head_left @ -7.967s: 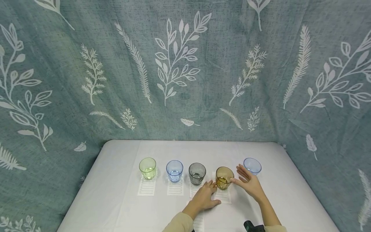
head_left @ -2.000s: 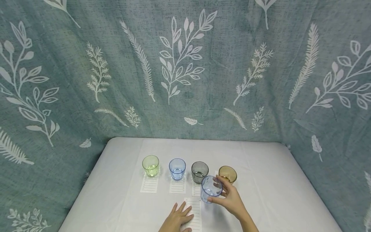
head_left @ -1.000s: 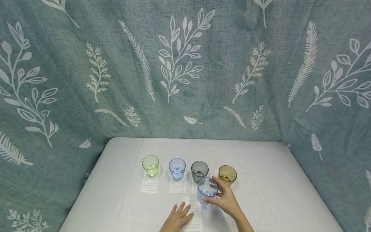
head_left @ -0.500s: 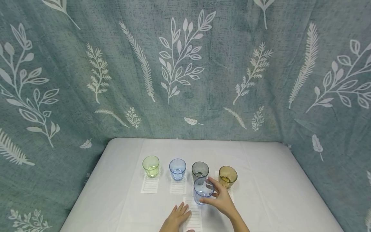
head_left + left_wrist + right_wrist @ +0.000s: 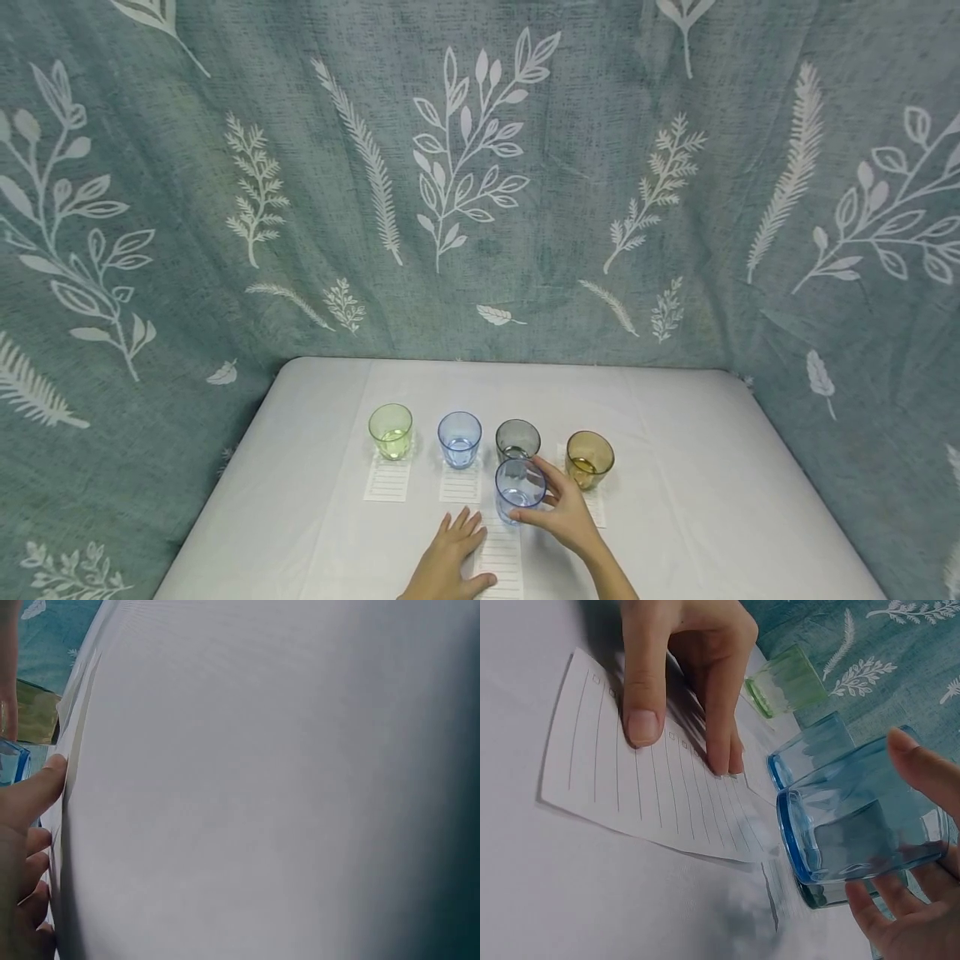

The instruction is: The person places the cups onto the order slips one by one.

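My right hand grips a clear blue glass by its side, thumb in front and fingers behind. It is just in front of the grey glass; whether its base touches the table, I cannot tell. My left hand rests on a lined paper slip, its fingers spread. In the right wrist view, the thumb and fingertips of that hand touch the slip, and the held glass is beside its far end. The left wrist view shows mostly white cloth, with the left hand at its edge.
A green glass, another blue glass and an amber glass stand in a row with the grey one. Lined slips lie at their bases. White cloth covers the table, before a leaf-print curtain.
The blue glass, standing at the far right eight seconds ago, is now in my right hand and has shifted left. My left hand has moved from beside the amber glass to the front slip.
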Demonstrator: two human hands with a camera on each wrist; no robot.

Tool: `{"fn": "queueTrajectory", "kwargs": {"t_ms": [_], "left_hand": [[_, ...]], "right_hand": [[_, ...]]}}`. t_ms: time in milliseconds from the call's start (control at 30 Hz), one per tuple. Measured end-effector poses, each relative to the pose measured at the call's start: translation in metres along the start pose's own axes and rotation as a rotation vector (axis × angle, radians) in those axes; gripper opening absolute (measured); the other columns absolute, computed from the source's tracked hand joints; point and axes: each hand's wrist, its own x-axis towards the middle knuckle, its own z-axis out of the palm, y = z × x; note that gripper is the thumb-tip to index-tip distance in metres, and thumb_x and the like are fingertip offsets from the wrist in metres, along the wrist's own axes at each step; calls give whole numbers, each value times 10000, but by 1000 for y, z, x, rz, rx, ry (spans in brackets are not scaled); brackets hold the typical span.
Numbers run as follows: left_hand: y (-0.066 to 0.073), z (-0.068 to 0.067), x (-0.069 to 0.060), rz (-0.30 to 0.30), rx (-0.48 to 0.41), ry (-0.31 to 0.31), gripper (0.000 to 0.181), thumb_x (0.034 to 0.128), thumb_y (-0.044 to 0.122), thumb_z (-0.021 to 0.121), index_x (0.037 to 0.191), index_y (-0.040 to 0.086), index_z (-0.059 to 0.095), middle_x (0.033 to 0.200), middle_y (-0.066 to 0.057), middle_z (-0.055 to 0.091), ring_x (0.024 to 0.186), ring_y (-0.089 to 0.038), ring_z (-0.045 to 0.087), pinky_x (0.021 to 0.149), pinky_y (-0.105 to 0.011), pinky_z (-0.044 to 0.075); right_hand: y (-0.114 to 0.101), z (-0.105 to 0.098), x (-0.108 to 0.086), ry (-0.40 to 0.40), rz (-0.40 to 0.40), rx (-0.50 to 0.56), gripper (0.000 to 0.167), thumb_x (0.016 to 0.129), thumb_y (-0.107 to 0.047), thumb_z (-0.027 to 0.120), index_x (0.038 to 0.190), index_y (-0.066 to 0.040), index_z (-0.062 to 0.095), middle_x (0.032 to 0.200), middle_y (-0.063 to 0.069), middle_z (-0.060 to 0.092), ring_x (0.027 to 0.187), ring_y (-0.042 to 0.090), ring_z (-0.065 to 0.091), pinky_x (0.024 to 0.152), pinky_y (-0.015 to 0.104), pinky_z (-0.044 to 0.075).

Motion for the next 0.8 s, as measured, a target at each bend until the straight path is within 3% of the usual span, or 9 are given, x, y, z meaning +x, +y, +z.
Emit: {"fn": "queueTrajectory", "kwargs": {"t_ms": [200,433,800], "left_hand": [[-2,2,-3,19,-11,12,709,774,544,666,1225,1,605,1337,-182,527,1299,-364,415,1058,-567,312],[-3,0,-7,12,-19,-30,749,737,561,685,1223,-3,605,1360,-187,503,1319,-361,388,1081,-541,293],[-3,5,-13,127,121,10,745,748,639,630,1169,25,654,1278,-190,575,1236,-396,478,990,-557,403]], "right_hand": [[4,1,-1,-4,-16,-27,865,583,-38,874,1324,95,448,1318,257,506,1191,420,506,924,452,498],[7,2,-3,-5,26,-11,845,547,-23,884,1298,40,500,1284,209,538,1157,395,537,921,404,507],[12,6,-11,-56,22,-18,856,585,-57,875,1323,61,456,1277,236,539,1146,388,546,933,404,499]]}}
